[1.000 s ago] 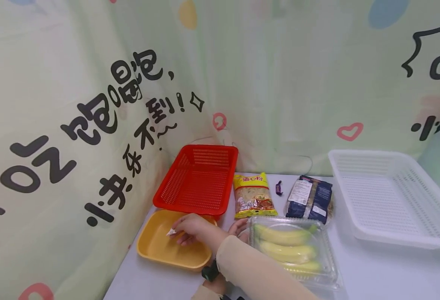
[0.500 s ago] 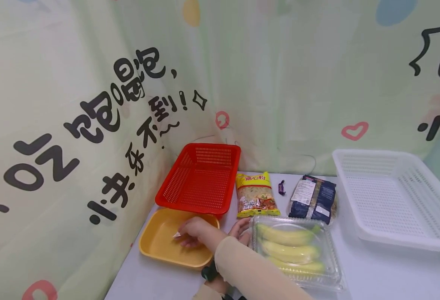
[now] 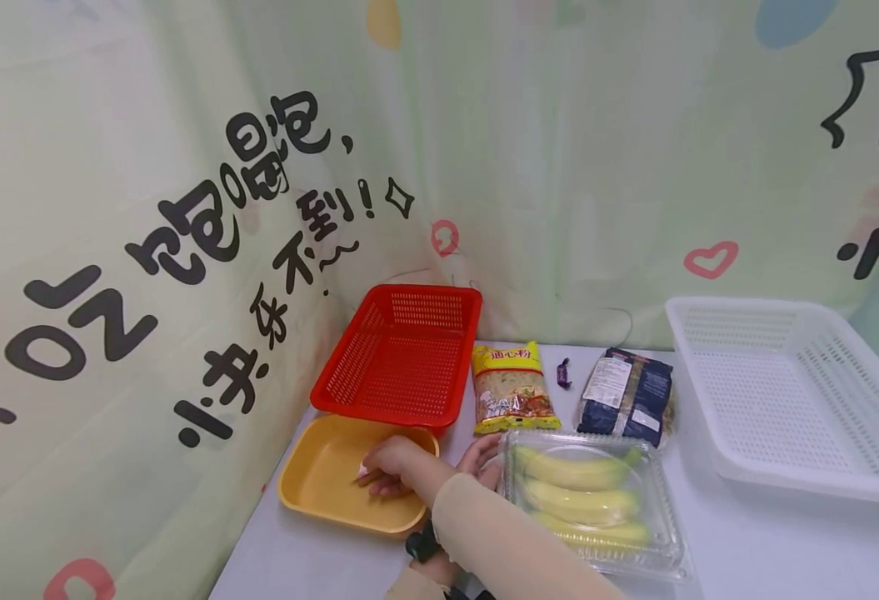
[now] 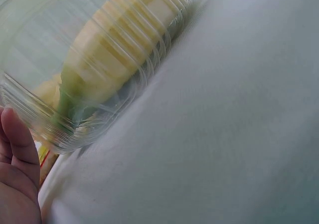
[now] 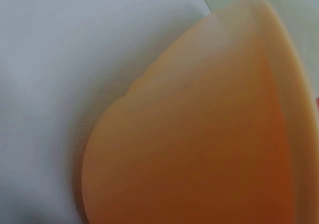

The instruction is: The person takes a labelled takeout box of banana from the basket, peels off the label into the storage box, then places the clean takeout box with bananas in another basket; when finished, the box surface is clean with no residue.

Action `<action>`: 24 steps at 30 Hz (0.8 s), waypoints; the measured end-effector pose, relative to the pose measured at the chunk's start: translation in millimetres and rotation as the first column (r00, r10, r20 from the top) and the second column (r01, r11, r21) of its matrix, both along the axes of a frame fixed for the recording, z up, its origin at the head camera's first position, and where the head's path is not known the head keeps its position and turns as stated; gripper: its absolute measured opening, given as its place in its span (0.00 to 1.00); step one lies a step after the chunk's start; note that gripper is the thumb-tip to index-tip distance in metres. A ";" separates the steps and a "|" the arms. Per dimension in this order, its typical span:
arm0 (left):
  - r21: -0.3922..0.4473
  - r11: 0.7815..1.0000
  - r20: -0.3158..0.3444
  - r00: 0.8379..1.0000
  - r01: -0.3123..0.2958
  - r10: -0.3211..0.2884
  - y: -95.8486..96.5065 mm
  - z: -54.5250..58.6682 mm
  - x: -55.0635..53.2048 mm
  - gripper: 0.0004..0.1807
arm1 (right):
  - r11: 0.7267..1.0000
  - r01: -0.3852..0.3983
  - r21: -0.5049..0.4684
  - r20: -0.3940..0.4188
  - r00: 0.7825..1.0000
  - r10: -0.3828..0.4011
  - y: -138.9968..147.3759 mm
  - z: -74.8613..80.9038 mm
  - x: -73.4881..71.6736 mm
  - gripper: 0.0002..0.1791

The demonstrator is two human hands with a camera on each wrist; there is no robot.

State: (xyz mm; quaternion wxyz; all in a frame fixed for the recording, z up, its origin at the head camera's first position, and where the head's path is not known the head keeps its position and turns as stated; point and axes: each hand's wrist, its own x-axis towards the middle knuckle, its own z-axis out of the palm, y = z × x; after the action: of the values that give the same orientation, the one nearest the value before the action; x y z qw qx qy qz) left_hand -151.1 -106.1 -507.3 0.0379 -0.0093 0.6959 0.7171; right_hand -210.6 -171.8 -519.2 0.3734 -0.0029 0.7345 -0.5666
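Observation:
My right hand [image 3: 394, 464] reaches across my left arm into the yellow tray [image 3: 319, 492]. Its fingers pinch a small white wrapped piece [image 3: 363, 472], mostly covered by the hand. In the right wrist view the tray wall [image 5: 194, 124] fills most of the picture and no fingers show. Beside the clear plastic box [image 3: 664, 533] of several peeled-looking yellow bananas [image 3: 581, 503], my left hand [image 3: 481, 460] rests with its fingertips at the box's left edge. The left wrist view has those fingers [image 4: 21, 139] at the box corner, loosely bent.
Behind the yellow tray stands a red basket [image 3: 402, 367]. A yellow-topped pasta bag [image 3: 514, 387], a small purple-wrapped candy [image 3: 563, 373] and a dark blue food bag [image 3: 626, 396] lie along the back. A large white basket [image 3: 791, 400] stands on the right. A printed curtain [image 3: 544, 167] hangs behind.
My right hand has shifted slightly right and down inside the yellow tray, and less of the white piece shows. The left hand stays at the banana box. The head view has turned a little.

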 end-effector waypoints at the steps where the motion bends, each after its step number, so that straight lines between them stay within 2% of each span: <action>1: 0.003 1.000 0.015 1.000 0.001 -0.001 0.6 2.1 0.2 0.21 | 1.000 0.000 -0.002 0.001 1.000 0.000 0.1 0.1 -0.2 0.06; 5: 0.030 1.000 0.092 0.996 -0.008 0.005 3.2 9.7 1.1 0.22 | 1.000 -0.003 -0.002 0.011 1.000 0.003 0.6 0.5 -0.8 0.07; 12: 0.046 0.999 0.133 0.991 -0.022 0.016 5.3 14.8 1.9 0.23 | 0.999 -0.009 0.043 0.009 1.000 0.008 0.6 0.4 -2.5 0.07; 15: 0.046 0.999 0.134 0.991 -0.019 0.013 4.5 13.0 1.7 0.22 | 0.998 -0.014 0.062 0.003 1.000 0.014 0.7 0.5 -2.8 0.07; 17: 0.040 0.999 0.111 0.994 -0.015 0.011 3.8 9.1 0.4 0.22 | 0.998 -0.019 0.057 0.000 1.000 0.019 0.5 -0.3 -2.9 0.07; 22: 0.040 0.999 0.083 0.997 -0.010 0.007 3.3 8.2 0.7 0.21 | 0.999 -0.040 0.029 -0.017 0.999 0.040 0.2 -2.1 -2.1 0.05; 24: 0.043 0.999 0.091 0.996 -0.017 0.013 3.5 8.9 1.1 0.21 | 0.998 -0.047 0.032 -0.024 0.999 0.048 0.2 -2.2 -1.7 0.04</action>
State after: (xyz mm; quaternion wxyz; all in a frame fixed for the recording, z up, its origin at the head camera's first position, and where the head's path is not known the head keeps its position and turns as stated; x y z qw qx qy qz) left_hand -150.1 -102.6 -498.4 0.0642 -0.0465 0.6774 0.7313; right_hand -212.3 -171.5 -521.4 0.3774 -0.0216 0.7478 -0.5458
